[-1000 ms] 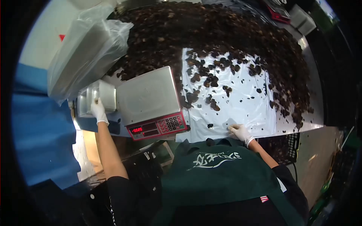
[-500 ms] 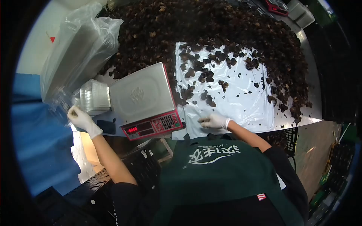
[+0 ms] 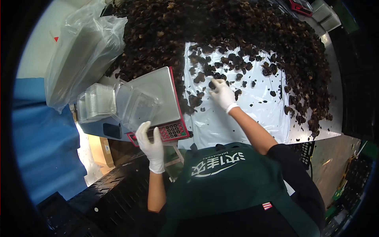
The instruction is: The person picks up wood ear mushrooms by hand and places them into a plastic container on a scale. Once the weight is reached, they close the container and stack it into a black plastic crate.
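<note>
My left hand (image 3: 149, 148), in a white glove, is at the front edge of the red digital scale (image 3: 172, 130), thumb and fingers apart. Just beyond its fingertips, an open clear plastic container (image 3: 140, 106) with its lid folded out lies on the scale's metal plate. My right hand (image 3: 223, 96), gloved too, is over the white plastic sheet (image 3: 241, 122), its fingers closed round dark wood ear mushrooms (image 3: 213, 84). More loose pieces are scattered about it on the sheet; the fingertips partly hide what they grip.
A large heap of wood ear mushrooms (image 3: 237, 23) covers the back and right of the table. Stacked clear containers (image 3: 96, 102) stand left of the scale, near a dark phone-like object (image 3: 112, 130). A plastic bag (image 3: 83, 55) rises behind them. Another red scale (image 3: 301, 7) is at the far right.
My left hand has come right from beside the container stack, and a clear container now lies on the scale. My right hand has moved away from me and closed on some mushrooms.
</note>
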`<state>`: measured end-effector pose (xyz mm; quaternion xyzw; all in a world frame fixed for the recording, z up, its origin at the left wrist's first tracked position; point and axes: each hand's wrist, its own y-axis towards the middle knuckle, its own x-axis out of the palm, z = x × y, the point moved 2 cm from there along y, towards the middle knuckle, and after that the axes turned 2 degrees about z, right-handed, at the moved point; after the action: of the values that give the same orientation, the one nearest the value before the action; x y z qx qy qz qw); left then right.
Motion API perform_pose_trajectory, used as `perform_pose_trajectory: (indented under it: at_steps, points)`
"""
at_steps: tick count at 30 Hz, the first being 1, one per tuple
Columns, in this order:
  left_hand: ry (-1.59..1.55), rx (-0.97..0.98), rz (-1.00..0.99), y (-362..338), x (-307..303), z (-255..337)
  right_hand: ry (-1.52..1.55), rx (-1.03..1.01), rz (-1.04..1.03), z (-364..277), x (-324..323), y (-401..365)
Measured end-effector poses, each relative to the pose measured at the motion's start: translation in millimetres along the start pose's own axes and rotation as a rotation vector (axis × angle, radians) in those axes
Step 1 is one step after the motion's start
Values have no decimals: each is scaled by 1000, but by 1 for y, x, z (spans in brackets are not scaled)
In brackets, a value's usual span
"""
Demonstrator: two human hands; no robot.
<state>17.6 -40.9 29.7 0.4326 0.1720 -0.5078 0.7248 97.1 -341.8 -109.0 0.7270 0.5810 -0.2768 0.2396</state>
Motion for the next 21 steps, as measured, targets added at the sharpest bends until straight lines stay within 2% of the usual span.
perform_pose_trajectory:
  at_steps: [2,3,4,5,7,9,11,12,13,14,15,16,18,19,20,21]
  points:
    - [-113,-11,-74,-5,22,23,-140,-176,-60,0,15,8]
    - [-168,-58,-146,-7,37,37,-141,-190,-109,5,18,11]
    - [-267,-237,-277,-15,56,45,-143,-203,-154,9,17,14]
    - [-401,-288,-342,-23,80,48,-145,-197,-146,13,8,14]
    - [-380,-290,-533,-39,119,46,-28,-199,-189,27,-30,4]
    - [-368,-304,-598,-41,146,51,98,-157,-340,65,-78,-15]
    - [-235,-434,-649,-38,163,51,-3,188,-581,96,-153,-53]
    - [-234,-436,-648,-35,170,51,-79,259,-697,104,-194,-71]
    - [-147,-408,-632,-33,177,50,-284,243,-836,148,-218,-95]
    - [-61,-379,-613,-31,184,47,-566,132,-912,187,-247,-119]
    - [143,-218,-565,-38,198,39,-567,198,-856,212,-276,-138]
    - [146,-221,-561,-40,209,39,-567,264,-800,222,-297,-145]
    - [-245,-211,-690,-46,240,49,-420,554,-653,193,-305,-110]
    - [-182,-90,-765,-55,257,53,-48,477,-411,191,-303,-97]
    - [-186,-82,-767,-51,264,66,-37,478,-351,184,-296,-71]
    - [-373,-112,-781,-40,267,86,91,370,-209,180,-286,-49]
